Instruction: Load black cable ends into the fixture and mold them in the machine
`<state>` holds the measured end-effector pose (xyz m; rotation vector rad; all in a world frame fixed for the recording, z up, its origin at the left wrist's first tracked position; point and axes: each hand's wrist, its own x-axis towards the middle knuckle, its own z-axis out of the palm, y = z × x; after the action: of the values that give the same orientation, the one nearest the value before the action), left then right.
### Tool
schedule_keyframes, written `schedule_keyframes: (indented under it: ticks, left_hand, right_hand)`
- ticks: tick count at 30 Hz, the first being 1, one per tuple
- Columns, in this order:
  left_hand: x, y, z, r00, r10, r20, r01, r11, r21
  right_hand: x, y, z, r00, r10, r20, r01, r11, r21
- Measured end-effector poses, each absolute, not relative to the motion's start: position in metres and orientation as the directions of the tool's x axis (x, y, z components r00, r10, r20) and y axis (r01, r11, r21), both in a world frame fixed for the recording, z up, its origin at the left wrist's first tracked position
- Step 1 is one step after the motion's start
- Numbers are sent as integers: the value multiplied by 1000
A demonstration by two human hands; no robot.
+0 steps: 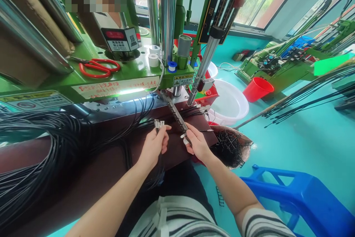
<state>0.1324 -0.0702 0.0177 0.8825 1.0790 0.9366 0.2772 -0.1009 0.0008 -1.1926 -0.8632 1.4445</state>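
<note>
Station is dominated by the green machine [130, 70], beneath whose front edge the brown worktop [173, 152] is set. The left part of the worktop is covered by a thick bundle of black cables [63, 141]. To the right, on the floor, a blue stool [299, 189], a white basin [245, 104] and a red bucket [257, 90] are seen; an open bag [246, 152] filled with black pieces is located just beside the worktop.

The slotted metal bar [176, 115] is held slantwise above the worktop, its near end clasped by the right hand [197, 142]; grip closed around it. Red-handled scissors [94, 76] are laid on the machine's green ledge, well left of a blue-and-white spool [172, 67]. Small silvery cable ends [158, 123] are pinched upright by the left hand [155, 144], grip pressed together, just left of the bar and apart from it
</note>
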Motion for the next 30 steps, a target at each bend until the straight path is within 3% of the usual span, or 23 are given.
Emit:
schedule_keyframes:
  ticks: [7, 15, 22, 30]
  left_hand:
    - [138, -73, 10, 313, 861, -401, -51, 437, 898]
    - [135, -71, 11, 322, 833, -449, -99, 502, 859]
    - [136, -75, 10, 242, 884, -400, -63, 426, 903]
    - [125, -69, 10, 131, 935, -329, -218, 351, 911]
  right_hand:
    - [281, -100, 3, -34, 961, -274, -248, -274, -929]
    - [285, -98, 5, -81, 952, -296, -205, -307, -929]
    - [280, -100, 1, -60, 978, -201, 41, -199, -979]
    - [281, -100, 10, -48, 953, -298, -193, -301, -934]
